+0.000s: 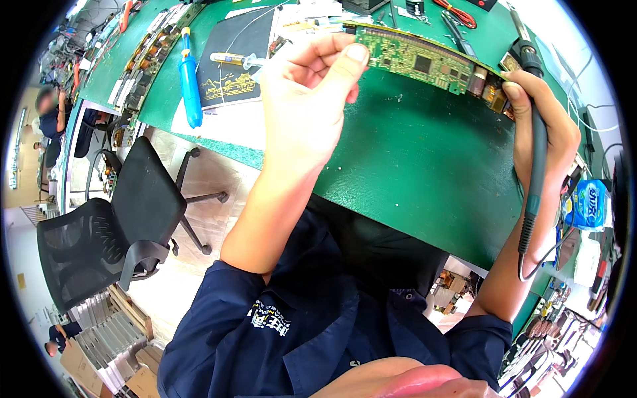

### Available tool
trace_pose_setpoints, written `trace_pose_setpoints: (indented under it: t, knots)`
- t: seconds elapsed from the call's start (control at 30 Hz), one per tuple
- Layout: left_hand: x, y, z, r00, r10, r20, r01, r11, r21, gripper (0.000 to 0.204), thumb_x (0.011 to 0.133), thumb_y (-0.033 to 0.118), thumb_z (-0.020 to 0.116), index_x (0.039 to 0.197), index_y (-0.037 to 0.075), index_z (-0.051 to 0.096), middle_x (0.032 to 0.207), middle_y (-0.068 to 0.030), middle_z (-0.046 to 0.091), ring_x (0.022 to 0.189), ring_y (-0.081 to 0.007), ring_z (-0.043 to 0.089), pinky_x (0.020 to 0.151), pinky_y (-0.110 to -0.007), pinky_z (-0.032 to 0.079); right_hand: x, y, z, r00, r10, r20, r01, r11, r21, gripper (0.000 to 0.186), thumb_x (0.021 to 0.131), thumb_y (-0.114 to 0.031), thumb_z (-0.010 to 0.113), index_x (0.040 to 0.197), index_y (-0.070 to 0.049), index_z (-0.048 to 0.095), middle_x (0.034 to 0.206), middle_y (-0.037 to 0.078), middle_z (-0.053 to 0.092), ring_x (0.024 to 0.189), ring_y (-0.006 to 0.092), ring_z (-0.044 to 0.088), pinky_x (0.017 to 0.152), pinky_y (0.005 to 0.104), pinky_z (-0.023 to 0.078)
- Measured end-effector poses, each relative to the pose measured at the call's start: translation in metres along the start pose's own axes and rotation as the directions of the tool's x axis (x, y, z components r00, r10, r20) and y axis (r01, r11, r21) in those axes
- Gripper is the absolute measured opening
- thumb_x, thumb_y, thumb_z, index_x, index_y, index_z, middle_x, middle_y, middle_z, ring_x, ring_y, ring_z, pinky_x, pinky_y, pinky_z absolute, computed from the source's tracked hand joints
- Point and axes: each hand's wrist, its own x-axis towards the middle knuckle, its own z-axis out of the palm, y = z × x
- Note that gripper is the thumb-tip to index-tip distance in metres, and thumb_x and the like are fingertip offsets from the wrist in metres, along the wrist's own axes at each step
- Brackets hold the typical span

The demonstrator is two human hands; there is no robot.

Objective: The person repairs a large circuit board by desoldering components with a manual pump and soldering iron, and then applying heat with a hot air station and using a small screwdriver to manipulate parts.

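A long, narrow green circuit board [424, 61] is raised above the green bench mat, tilted so that its chip side shows. Its left end is pinched between the thumb and fingers of my left hand [318, 79]. My right hand [545, 116] grips the other end, near some copper-coloured parts. That same hand also holds a soldering iron [539, 142] with a dark handle, its cord running down along my forearm. The iron's metal end points up and away, at the far right of the board. Some fingers of my right hand are hidden behind the board and the iron.
Left of my hand lie a blue desoldering pump [190, 86], a syringe [232, 59] and a black notebook [229, 83]. More circuit boards [149, 56] line the far left. Red leads [458, 13] lie at the back. A blue packet [588, 204] sits at right, a black chair [142, 192] at left.
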Motion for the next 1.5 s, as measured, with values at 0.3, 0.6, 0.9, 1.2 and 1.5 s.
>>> trace_pose_setpoints:
  t: [0.3, 0.6, 0.9, 1.2, 1.5]
  knots:
    - [-0.004, 0.0, -0.004, 1.0, 0.004, 0.025, -0.005, 1.0, 0.023, 0.019, 0.092, 0.002, 0.073, 0.11, -0.004, 0.069, 0.088, -0.0081, 0.071, 0.066, -0.0103, 0.056, 0.058, -0.024, 0.043, -0.003, -0.004, -0.001, 1.0, 0.015, 0.015, -0.015, 0.999, -0.032, 0.011, 0.094, -0.012, 0.072, 0.098, -0.003, 0.071, 0.073, 0.008, 0.065, 0.064, 0.0146, 0.059, 0.064, 0.0253, 0.048]
    - [0.0, 0.005, -0.007, 0.999, -0.039, 0.036, 0.037, 0.997, 0.068, 0.017, 0.094, 0.005, 0.072, 0.109, -0.003, 0.069, 0.088, -0.0065, 0.07, 0.068, -0.0093, 0.057, 0.06, -0.023, 0.044, -0.003, -0.001, 0.0, 0.999, -0.032, 0.007, 0.032, 0.999, -0.035, 0.01, 0.093, -0.012, 0.073, 0.098, -0.003, 0.072, 0.075, 0.008, 0.066, 0.065, 0.0154, 0.059, 0.065, 0.0254, 0.048]
    - [-0.007, -0.002, 0.001, 0.999, 0.04, 0.029, -0.041, 0.999, 0.023, 0.024, 0.092, 0.005, 0.075, 0.112, -0.002, 0.063, 0.094, -0.0036, 0.066, 0.079, -0.0071, 0.06, 0.072, -0.021, 0.051, -0.005, 0.0, -0.001, 0.997, -0.079, -0.001, 0.079, 0.997, 0.023, 0.009, 0.09, -0.009, 0.075, 0.094, -0.002, 0.072, 0.073, 0.008, 0.066, 0.063, 0.0166, 0.06, 0.063, 0.0263, 0.048]
    - [-0.067, -0.012, 0.025, 0.95, -0.311, 0.027, 0.312, 0.948, -0.056, 0.018, 0.101, 0.015, 0.063, 0.113, 0.001, 0.058, 0.098, -0.0078, 0.063, 0.084, -0.0162, 0.063, 0.074, -0.033, 0.054, -0.012, 0.002, -0.001, 0.974, -0.216, -0.062, 0.217, 0.976, 0.014, 0.01, 0.084, -0.005, 0.079, 0.091, -0.002, 0.072, 0.071, 0.008, 0.064, 0.061, 0.0195, 0.059, 0.06, 0.0281, 0.047]
    - [-0.061, -0.024, 0.059, 0.85, -0.497, 0.178, 0.527, 0.79, -0.313, 0.028, 0.104, 0.026, 0.06, 0.115, 0.0, 0.066, 0.101, -0.0067, 0.068, 0.084, -0.0149, 0.064, 0.076, -0.03, 0.053, -0.013, 0.0, 0.0, 0.975, -0.22, -0.043, 0.221, 0.974, 0.039, 0.011, 0.083, -0.003, 0.078, 0.092, 0.0, 0.073, 0.078, 0.009, 0.07, 0.065, 0.0188, 0.064, 0.063, 0.0282, 0.05]
